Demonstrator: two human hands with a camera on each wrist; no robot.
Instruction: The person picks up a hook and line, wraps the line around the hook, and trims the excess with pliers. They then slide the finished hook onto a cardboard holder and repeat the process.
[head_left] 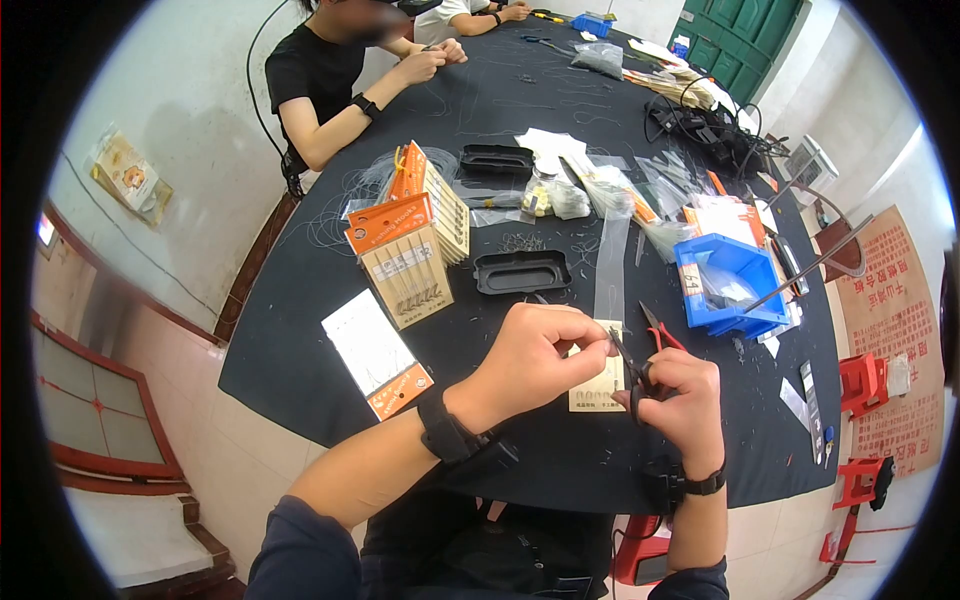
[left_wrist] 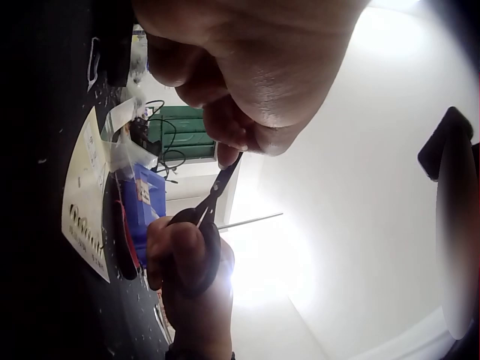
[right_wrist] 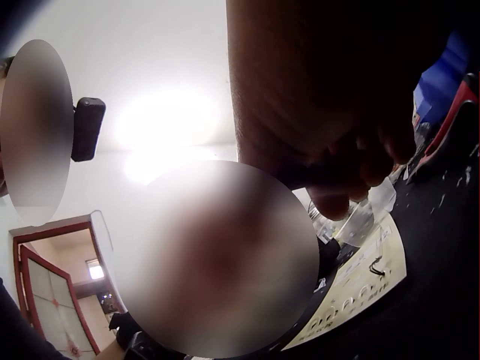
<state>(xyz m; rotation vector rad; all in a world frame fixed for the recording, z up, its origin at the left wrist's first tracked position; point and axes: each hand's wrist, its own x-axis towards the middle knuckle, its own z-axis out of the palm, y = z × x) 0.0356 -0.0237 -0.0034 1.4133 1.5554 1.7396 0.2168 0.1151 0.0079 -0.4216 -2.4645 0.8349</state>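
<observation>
My left hand (head_left: 545,345) is over the near part of the table, thumb and index finger pinched together. What it pinches is small and hidden by the fingertips. My right hand (head_left: 685,395) holds small black scissors (left_wrist: 215,191), fingers through the handle loops. Their blade tips come right up to the left fingertips in the left wrist view. Beneath both hands lies a cream card (head_left: 597,398) with a row of fishing hooks along its lower edge. A clear plastic sleeve (head_left: 611,270) stretches away beyond the card.
Red-handled pliers (head_left: 660,333) lie by a blue bin (head_left: 735,322) on the right. Packs of fishing hooks (head_left: 405,270) stand at left, near a white card (head_left: 365,345). Black trays (head_left: 520,287) and loose hooks (head_left: 522,242) sit mid-table. Another person (head_left: 325,95) works across the table.
</observation>
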